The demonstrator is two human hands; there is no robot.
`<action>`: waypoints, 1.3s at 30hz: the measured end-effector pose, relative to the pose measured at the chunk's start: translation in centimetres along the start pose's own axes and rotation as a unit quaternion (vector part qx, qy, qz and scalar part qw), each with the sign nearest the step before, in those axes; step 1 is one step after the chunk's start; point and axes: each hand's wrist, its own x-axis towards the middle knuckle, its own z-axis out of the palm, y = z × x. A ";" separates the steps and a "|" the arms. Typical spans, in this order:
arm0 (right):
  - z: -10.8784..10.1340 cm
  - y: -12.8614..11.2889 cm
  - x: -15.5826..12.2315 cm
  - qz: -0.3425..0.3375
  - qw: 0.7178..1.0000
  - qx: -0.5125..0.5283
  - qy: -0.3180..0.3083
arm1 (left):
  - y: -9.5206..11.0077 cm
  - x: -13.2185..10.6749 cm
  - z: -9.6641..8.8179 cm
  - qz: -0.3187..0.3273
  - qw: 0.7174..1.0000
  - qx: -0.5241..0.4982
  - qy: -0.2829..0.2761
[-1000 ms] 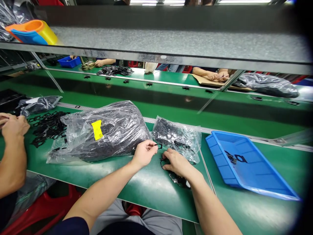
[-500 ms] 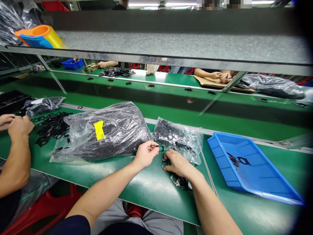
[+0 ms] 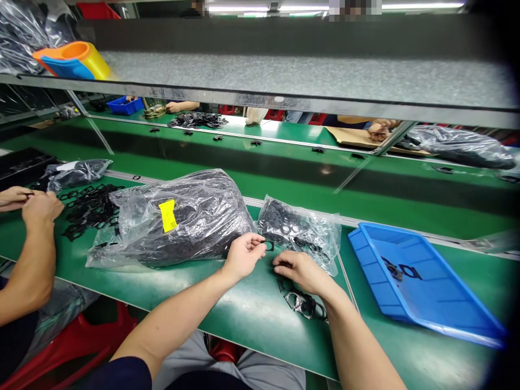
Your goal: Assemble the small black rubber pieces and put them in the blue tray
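My left hand (image 3: 245, 254) pinches a small black plastic frame (image 3: 270, 246) with a ring-shaped opening, held just above the green bench. Close on its right, my right hand (image 3: 301, 271) has its fingers curled together. Something dark shows beneath those fingers, but I cannot make out what it is. Several loose black plastic frames (image 3: 303, 304) lie in a small heap under my right wrist. Behind both hands rests a clear plastic bag of black parts (image 3: 298, 225).
A large clear bag (image 3: 199, 222) with a yellow label lies left of my hands. To the right stands a blue tray (image 3: 439, 303) holding a few black pieces. At far left, a co-worker's hands (image 3: 38, 206) work beside a pile of black frames (image 3: 91, 211). A metal shelf (image 3: 264, 100) crosses above.
My right hand has lifted slightly off the loose frames and its fingers have drawn together. My left hand keeps its pinch on the small black frame. The view has shifted a little.
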 end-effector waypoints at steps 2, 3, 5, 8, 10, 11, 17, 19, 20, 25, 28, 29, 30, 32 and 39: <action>-0.4 0.2 -0.1 0.037 0.993 0.066 0.091 | 0.2 0.0 0.0 -0.004 1.000 -0.003 0.004; -0.5 0.3 -0.1 0.060 0.981 0.108 0.149 | 0.3 0.1 0.0 -0.008 1.000 -0.003 0.007; -0.4 0.4 -0.1 0.090 0.941 0.208 0.250 | 0.4 0.1 -0.1 -0.014 1.000 -0.002 0.015; 0.2 -0.1 0.0 0.077 0.886 0.361 0.282 | 0.5 0.2 -0.2 -0.022 0.999 -0.008 0.023; 0.7 -0.7 0.1 0.069 0.875 0.415 0.237 | 0.6 0.3 -0.2 -0.029 0.999 -0.021 0.022; 0.9 -1.1 0.1 0.073 0.873 0.428 0.221 | 0.7 0.3 -0.2 -0.034 0.999 -0.029 0.022; 2.4 -2.0 0.8 0.094 0.880 0.383 0.265 | 1.0 0.2 -0.1 -0.084 0.993 -0.077 0.007; 2.8 -1.9 1.0 0.096 0.881 0.357 0.295 | 1.2 0.2 -0.2 -0.114 0.989 -0.092 -0.006; 2.9 -1.8 1.1 0.099 0.880 0.351 0.305 | 1.2 0.2 -0.2 -0.128 0.986 -0.102 -0.015; 2.6 -1.6 1.2 0.107 0.872 0.362 0.312 | 1.5 0.3 -0.5 -0.160 0.976 -0.144 -0.042; 2.1 -1.5 1.0 0.091 0.855 0.394 0.325 | 1.6 0.3 -0.4 -0.149 0.977 -0.149 -0.025; 2.0 -1.5 1.0 0.079 0.843 0.409 0.340 | 1.5 0.3 -0.4 -0.144 0.978 -0.150 -0.017; 1.8 -1.5 0.9 0.065 0.831 0.424 0.354 | 1.5 0.3 -0.3 -0.141 0.979 -0.149 -0.009; 1.8 -1.7 0.8 0.033 0.817 0.453 0.356 | 1.5 0.3 -0.3 -0.138 0.980 -0.143 0.000; 2.8 -2.7 1.1 0.071 0.849 0.448 0.271 | 1.8 0.3 -0.4 -0.156 0.976 -0.149 -0.026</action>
